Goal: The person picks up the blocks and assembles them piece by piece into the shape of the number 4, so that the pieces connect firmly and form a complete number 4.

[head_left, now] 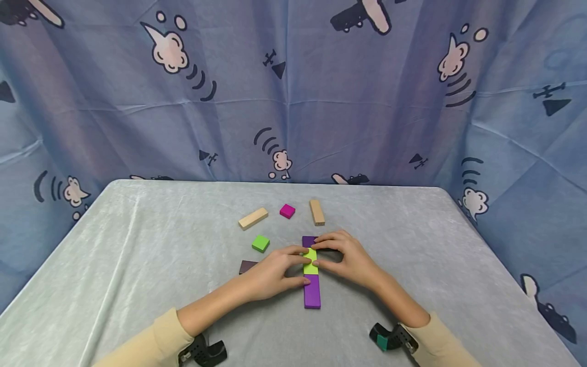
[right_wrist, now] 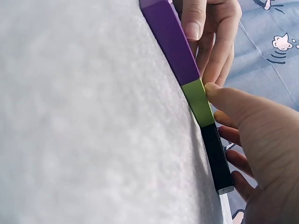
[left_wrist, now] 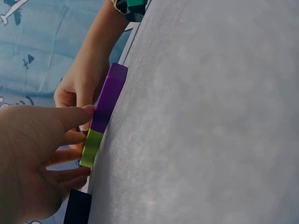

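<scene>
A row of flat blocks runs away from me: a long purple block (head_left: 312, 292) in front, a yellow-green block (head_left: 311, 265) in the middle, a dark purple block (head_left: 309, 240) behind, partly hidden by fingers. My left hand (head_left: 274, 272) touches the row from the left, its thumb against the purple block and fingertips on the yellow-green one. From the right, my right hand (head_left: 350, 259) touches the yellow-green block with its thumb; its other fingers lie along the dark block (right_wrist: 217, 158) in the right wrist view. Both hands have loosely extended fingers.
Beyond the hands lie two natural wood blocks (head_left: 253, 218), a magenta block (head_left: 287, 211) and a green block (head_left: 261, 243). A dark brownish block (head_left: 246, 266) is half hidden behind my left hand. A grey cloth covers the table (head_left: 160, 244); a patterned curtain (head_left: 293, 92) hangs behind.
</scene>
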### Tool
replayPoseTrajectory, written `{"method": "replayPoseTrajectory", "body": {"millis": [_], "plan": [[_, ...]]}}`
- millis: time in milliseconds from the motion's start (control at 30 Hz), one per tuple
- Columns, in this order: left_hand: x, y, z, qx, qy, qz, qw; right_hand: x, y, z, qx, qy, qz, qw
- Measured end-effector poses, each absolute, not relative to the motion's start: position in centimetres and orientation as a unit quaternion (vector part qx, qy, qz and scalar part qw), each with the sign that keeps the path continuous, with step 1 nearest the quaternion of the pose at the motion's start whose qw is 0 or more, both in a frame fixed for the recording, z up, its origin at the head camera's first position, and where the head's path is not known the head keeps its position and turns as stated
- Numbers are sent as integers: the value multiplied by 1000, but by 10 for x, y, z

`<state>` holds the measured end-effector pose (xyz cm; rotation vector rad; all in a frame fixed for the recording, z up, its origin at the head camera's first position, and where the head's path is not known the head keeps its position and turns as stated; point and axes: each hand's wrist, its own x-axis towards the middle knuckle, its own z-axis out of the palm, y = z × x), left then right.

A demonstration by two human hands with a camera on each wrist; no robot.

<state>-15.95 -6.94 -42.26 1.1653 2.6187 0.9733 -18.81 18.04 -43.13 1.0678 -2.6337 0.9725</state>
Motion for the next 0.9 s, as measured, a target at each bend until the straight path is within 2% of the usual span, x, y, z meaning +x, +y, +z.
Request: {"method": "replayPoseTrajectory", "body": {"millis": [500, 900], "plan": [[-159, -69, -421, 384, 863, 322, 63, -187, 183, -433, 357, -874, 320, 74], [-163, -79, -411, 385, 858, 338, 40, -188, 182, -434, 359, -872, 324, 74]]}}
